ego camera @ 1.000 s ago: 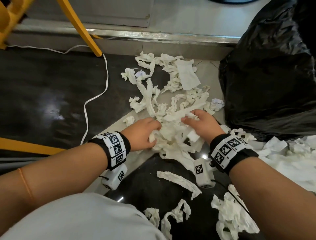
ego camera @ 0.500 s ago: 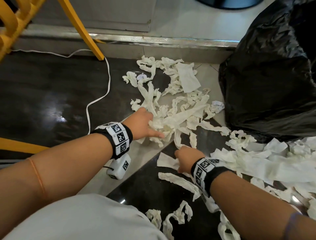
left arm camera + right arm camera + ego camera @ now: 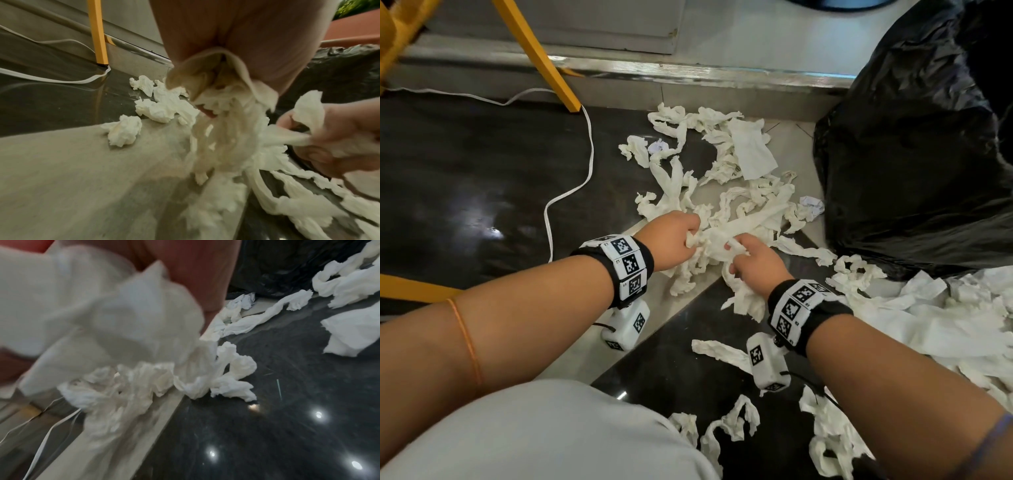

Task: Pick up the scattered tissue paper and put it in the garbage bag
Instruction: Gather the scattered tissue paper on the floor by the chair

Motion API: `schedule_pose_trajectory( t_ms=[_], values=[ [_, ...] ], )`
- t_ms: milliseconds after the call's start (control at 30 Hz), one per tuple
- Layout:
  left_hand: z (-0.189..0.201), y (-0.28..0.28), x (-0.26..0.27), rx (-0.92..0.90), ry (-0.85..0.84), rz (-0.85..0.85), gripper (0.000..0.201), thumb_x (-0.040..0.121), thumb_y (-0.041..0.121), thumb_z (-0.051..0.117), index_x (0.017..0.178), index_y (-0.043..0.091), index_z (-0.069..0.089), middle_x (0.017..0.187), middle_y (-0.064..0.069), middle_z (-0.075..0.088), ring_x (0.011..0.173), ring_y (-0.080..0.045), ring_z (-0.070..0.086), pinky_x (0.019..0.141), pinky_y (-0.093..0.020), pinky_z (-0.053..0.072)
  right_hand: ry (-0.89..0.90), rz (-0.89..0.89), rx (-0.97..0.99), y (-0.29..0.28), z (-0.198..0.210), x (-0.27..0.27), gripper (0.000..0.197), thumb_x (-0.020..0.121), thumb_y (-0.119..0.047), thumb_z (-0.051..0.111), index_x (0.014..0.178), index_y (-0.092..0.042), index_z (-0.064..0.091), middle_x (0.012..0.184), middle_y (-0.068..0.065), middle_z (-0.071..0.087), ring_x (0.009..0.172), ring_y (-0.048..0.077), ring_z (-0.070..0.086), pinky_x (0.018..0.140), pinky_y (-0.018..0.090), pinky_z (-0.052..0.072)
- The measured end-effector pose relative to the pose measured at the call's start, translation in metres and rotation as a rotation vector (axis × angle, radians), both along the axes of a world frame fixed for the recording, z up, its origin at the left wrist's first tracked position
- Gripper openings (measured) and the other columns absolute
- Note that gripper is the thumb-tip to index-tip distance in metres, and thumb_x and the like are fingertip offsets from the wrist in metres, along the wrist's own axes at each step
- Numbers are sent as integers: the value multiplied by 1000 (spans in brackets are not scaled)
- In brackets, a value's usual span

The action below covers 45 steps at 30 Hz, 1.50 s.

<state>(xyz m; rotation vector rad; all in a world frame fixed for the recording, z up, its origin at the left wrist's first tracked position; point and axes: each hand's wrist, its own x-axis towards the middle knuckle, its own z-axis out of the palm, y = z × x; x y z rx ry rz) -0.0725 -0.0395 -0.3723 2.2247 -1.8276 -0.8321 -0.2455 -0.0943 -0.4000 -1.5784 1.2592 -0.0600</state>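
Off to the right, slumped on the floor, the black garbage bag [image 3: 914, 164] — nothing going into it yet. Spread across the dark and pale floor [image 3: 465, 178], from the metal step to the near edge of view, the scattered tissue paper [image 3: 750, 154], most of it loose and ungathered. At the middle, a bunched wad [image 3: 719, 236] drawn up between both hands. Half a second back, the right hand [image 3: 755, 263] low and nearer the body on a separate strip; now brought up beside the left hand [image 3: 671, 240], almost touching it. Fingers of both curled into the wad, gripping tissue — in the left wrist view, paper spilling from the closed fist. Probably the gathering step nearing its end, with the carry to the bag next; loose tails likely to drop on the way.
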Motion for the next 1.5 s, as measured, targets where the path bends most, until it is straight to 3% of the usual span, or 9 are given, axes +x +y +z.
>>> schedule_pose_trajectory(
  t_ms=[133,267,400,500,667,900,967,1266,1500],
  values=[
    [-2,1,4,34,11,-3,34,78,32,72,97,16,49,79,0,50,68,-18,47,58,-28,32,143,384,-43,16,4,-3,21,82,-42,64,70,-29,53,72,-11,50,77,15,52,70,27,40],
    [-6,1,6,136,-107,-100,36,78,33,72,105,14,60,97,-3,51,80,-17,45,73,-26,36,481,946,-187,41,-4,-9,45,72,-54,71,93,-15,61,90,-2,59,91,21,58,70,31,47],
    [-11,5,4,154,-144,-119,27,81,23,66,106,13,61,113,-11,55,92,-23,51,79,-30,41,636,1213,-258,59,-19,-21,43,82,-33,68,118,-12,58,116,7,53,103,29,58,74,36,46],
    [-13,7,4,144,-130,-115,28,81,18,65,108,12,60,117,-11,54,104,-26,52,88,-32,44,572,1104,-251,55,-21,-26,27,89,-21,55,112,-10,60,113,9,53,101,27,57,77,33,44],
    [-14,9,5,189,-143,-122,19,82,9,54,100,11,59,103,-9,62,89,-24,55,73,-31,44,386,842,-189,40,-11,-24,10,82,-12,54,90,-16,56,82,-1,50,81,18,48,69,27,37],
    [-12,9,9,165,-109,-76,11,81,8,52,90,11,58,84,-7,58,79,-25,56,69,-32,46,380,1567,-248,101,-24,-38,48,79,-46,65,116,-18,56,104,12,61,91,33,59,68,38,45],
    [-11,9,10,161,-105,-80,12,79,10,56,91,11,56,85,-7,58,76,-23,54,64,-29,42,384,1706,-299,119,-32,-42,45,81,-37,66,119,-15,57,109,17,57,94,39,59,66,41,45],
    [-12,9,14,164,-116,-82,29,79,5,57,108,8,53,96,-8,54,79,-22,53,65,-27,37,303,1299,-213,99,-35,-34,25,87,-17,55,112,-14,51,109,16,56,97,38,59,80,43,51],
    [-7,11,14,102,-40,-6,31,81,14,59,111,11,52,88,-3,53,76,-19,50,66,-26,36,270,1441,-241,136,-27,-28,40,91,-34,51,130,-27,45,122,19,48,98,43,58,73,40,44]
  ],
)
